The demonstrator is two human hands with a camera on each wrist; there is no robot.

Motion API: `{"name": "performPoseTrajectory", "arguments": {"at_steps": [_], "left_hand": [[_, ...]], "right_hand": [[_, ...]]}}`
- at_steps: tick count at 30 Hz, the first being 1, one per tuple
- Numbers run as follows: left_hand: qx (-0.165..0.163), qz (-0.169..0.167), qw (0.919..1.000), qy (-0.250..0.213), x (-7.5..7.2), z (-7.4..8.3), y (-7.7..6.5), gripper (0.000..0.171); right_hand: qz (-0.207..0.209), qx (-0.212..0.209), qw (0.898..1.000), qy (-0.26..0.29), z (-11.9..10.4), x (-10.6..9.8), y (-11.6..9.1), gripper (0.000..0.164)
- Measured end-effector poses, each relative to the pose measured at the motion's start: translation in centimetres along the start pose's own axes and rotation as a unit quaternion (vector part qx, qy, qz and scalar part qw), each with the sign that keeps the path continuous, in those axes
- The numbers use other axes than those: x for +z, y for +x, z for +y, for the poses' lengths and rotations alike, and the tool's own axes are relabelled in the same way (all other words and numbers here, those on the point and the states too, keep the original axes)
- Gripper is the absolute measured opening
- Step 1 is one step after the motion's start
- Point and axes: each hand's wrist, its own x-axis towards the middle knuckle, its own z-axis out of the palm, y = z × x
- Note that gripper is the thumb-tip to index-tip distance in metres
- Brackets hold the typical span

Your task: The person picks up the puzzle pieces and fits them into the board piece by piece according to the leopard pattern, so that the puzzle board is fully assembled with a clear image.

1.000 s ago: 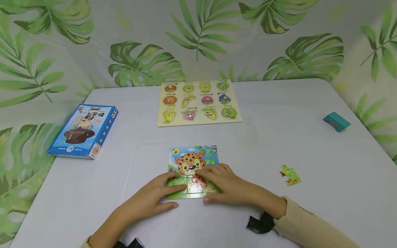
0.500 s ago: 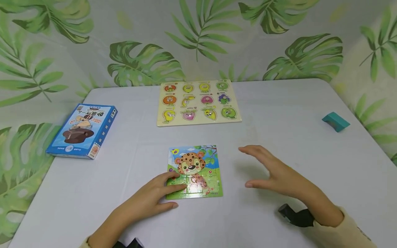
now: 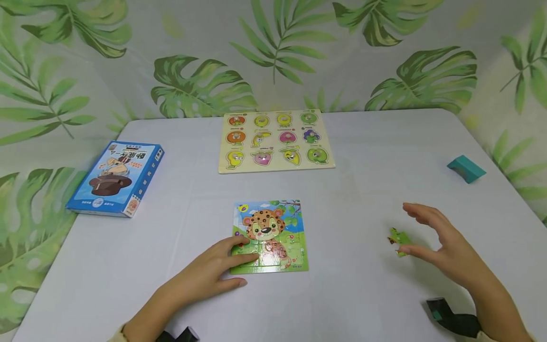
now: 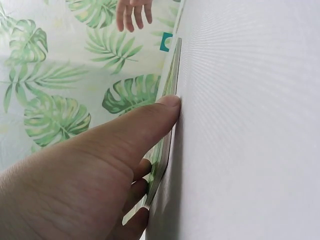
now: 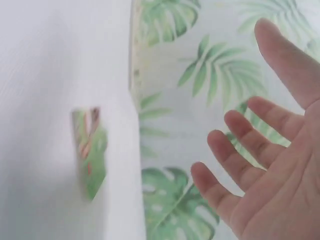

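A square leopard jigsaw puzzle [image 3: 273,228] lies flat near the middle of the table. My left hand [image 3: 218,268] rests on its lower left corner, two fingers touching the pieces and the thumb beside the near edge. In the left wrist view the puzzle's thin edge [image 4: 165,155] shows past the left hand [image 4: 100,170]. Over on the right, my right hand [image 3: 444,247] hovers with fingers spread, holding nothing. Beneath its thumb lies a loose green puzzle piece [image 3: 399,237], partly covered in the head view. The right wrist view shows that piece [image 5: 91,155], blurred, apart from the right hand [image 5: 265,165].
A wooden fruit peg board [image 3: 275,142] lies at the back of the table. At the left edge is a blue game box [image 3: 115,178]. A teal block [image 3: 466,168] sits at the far right. Leaf-patterned cloth [image 3: 273,52] hangs behind the table [image 3: 367,190].
My right hand has left the puzzle and swept right, to above the loose piece. The left hand has stayed in place on the puzzle.
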Motion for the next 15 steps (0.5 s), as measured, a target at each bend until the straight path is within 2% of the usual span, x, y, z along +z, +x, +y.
{"name": "performPoseTrajectory", "arguments": {"at_steps": [8,15], "left_hand": [[0.004,0.002,1.0,0.001,0.1,-0.1,0.1,0.048],[0.003,0.002,1.0,0.001,0.1,-0.1,0.0,0.048]], "right_hand": [[-0.045,0.067,0.996,0.047,3.0,0.3,-1.2,0.078],[-0.094,0.071,0.992,0.036,4.8,0.6,-1.4,0.074]]}}
